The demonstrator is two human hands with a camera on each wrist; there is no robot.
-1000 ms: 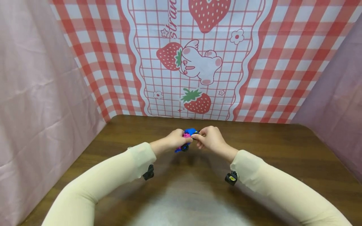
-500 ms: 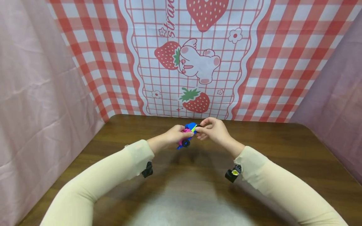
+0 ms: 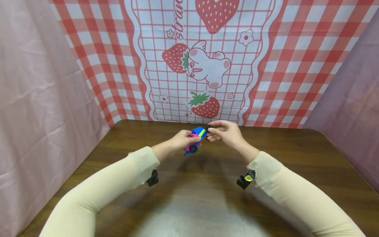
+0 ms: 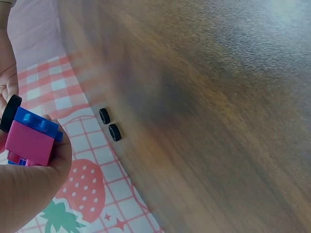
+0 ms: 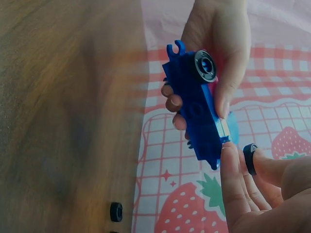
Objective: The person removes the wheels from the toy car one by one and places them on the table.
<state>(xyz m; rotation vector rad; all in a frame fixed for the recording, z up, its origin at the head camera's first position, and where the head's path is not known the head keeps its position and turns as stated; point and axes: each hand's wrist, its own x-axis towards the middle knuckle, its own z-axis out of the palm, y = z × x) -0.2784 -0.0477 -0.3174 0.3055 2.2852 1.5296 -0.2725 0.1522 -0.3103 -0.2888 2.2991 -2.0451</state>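
My left hand [image 3: 182, 140] grips a toy car [image 3: 199, 131] built of blue and pink blocks, with a lime stripe along its side. A black wheel [image 5: 205, 66] is on the car near its hooked end; the right wrist view shows the blue underside. Between thumb and fingers, my right hand [image 3: 226, 133] pinches a loose small black toy wheel [image 5: 250, 158]. That wheel is apart from the car body, while the right index fingertip [image 5: 229, 151] is right at the car's other end. Most of the pink side is hidden by my left hand in the right wrist view.
Two more black toy wheels lie on the wooden table [image 3: 189, 200] close to its far edge, one nearer wheel [image 4: 114, 132] beside another wheel [image 4: 104, 115]. Behind the table hangs a strawberry-print cloth [image 3: 204, 65], with a pink curtain [image 3: 47, 98] on the left.
Both hands have risen a little with the car. My right hand has moved right and away from the car with the small wheel, leaving more of the stripe in view.
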